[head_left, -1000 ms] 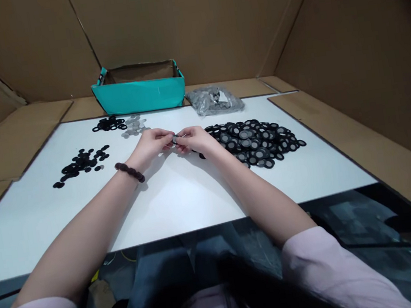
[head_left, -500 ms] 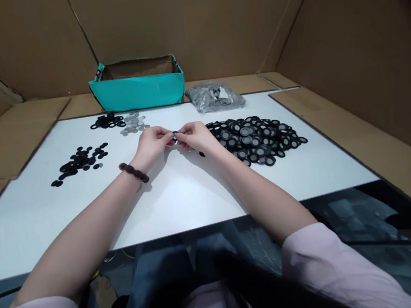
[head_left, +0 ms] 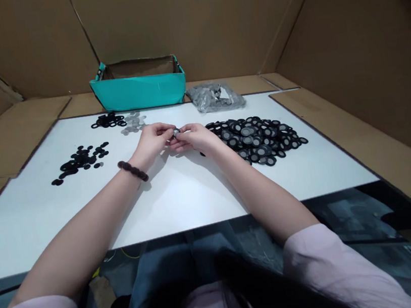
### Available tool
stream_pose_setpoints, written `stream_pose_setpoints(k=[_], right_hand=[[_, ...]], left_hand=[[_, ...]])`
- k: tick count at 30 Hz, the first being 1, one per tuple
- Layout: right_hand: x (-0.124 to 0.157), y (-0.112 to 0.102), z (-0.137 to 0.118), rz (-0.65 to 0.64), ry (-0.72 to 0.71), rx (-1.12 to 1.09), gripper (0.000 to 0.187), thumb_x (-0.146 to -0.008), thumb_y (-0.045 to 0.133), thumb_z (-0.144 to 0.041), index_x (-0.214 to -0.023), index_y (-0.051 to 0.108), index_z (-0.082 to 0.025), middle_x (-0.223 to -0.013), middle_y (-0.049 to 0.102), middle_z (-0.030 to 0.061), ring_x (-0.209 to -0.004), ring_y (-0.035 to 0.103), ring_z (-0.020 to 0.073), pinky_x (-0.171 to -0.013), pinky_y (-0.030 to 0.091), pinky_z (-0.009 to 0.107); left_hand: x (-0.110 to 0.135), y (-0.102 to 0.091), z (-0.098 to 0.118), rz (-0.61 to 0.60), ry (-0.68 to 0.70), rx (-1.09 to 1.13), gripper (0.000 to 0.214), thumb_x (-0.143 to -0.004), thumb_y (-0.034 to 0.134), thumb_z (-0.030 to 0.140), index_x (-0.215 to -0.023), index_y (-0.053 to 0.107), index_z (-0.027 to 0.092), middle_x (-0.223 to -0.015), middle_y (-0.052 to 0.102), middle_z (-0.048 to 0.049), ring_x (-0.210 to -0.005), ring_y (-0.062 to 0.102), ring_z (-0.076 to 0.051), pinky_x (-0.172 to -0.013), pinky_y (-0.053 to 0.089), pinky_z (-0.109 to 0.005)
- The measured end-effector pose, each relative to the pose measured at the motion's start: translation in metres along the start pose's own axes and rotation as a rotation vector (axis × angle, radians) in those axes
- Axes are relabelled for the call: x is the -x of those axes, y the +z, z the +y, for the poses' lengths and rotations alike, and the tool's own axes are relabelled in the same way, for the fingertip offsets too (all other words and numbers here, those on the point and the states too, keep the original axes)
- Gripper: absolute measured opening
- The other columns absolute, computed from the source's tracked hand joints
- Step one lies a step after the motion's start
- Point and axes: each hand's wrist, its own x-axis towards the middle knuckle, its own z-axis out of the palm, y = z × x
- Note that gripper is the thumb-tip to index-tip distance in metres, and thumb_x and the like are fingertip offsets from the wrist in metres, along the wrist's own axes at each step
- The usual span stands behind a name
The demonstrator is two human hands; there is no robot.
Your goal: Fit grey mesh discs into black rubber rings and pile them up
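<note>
Between my two hands, over the middle of the white table, is a small black ring with a grey disc in it [head_left: 176,133]. My left hand [head_left: 154,139] pinches its left side with thumb and forefinger. On the other side my right hand [head_left: 193,139] grips it between thumb and fingers, partly covering it. Just right of my right hand spreads a large pile of black rings with grey centres [head_left: 260,138]. Beyond my left hand lie loose grey discs [head_left: 134,122] and a heap of black rings [head_left: 109,120]. Small black discs [head_left: 82,158] are scattered to the left.
At the back stands a turquoise open box [head_left: 143,92]. Beside it lies a clear plastic bag [head_left: 216,97] filled with grey pieces. Cardboard walls [head_left: 210,21] enclose the white table [head_left: 181,198] at the back and sides.
The ring and disc have turned a little in my fingers, and more of the grey face shows. My right fingers have shifted and spread slightly below it.
</note>
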Motion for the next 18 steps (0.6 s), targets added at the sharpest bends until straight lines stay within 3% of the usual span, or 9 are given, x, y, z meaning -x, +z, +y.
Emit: stream_pose_setpoints(k=[5,11,18], right_hand=[[-0.001,0.001,0.001,0.015,-0.027,0.075,0.022,-0.087,0.051,-0.006,-0.066,0.049,-0.013,-0.054,0.062,0.0032,-0.048,0.061,0.0099,-0.052,0.053,0.022],[-0.008,-0.001,0.004,0.109,-0.106,0.06,0.022,-0.085,0.052,-0.006,-0.064,0.051,-0.013,-0.052,0.06,0.0013,-0.046,0.058,0.0082,-0.052,0.052,0.02],[-0.011,-0.003,0.012,0.084,-0.192,0.112,0.025,-0.082,0.059,-0.01,-0.061,0.046,-0.015,-0.051,0.06,-0.0001,-0.046,0.057,0.0087,-0.047,0.05,0.019]], left_hand=[[-0.001,-0.003,-0.003,-0.005,0.066,-0.112,0.017,-0.069,0.057,0.016,-0.082,0.068,0.011,-0.071,0.067,-0.0063,-0.066,0.06,-0.016,-0.069,0.05,-0.03],[0.003,-0.002,0.006,-0.023,-0.067,0.05,0.011,-0.071,0.06,0.017,-0.077,0.065,0.01,-0.066,0.066,-0.0051,-0.062,0.061,-0.013,-0.067,0.049,-0.027],[0.004,-0.001,0.007,-0.022,-0.026,-0.025,0.007,-0.069,0.062,0.019,-0.071,0.062,0.012,-0.064,0.064,-0.0037,-0.06,0.058,-0.013,-0.06,0.046,-0.025]])
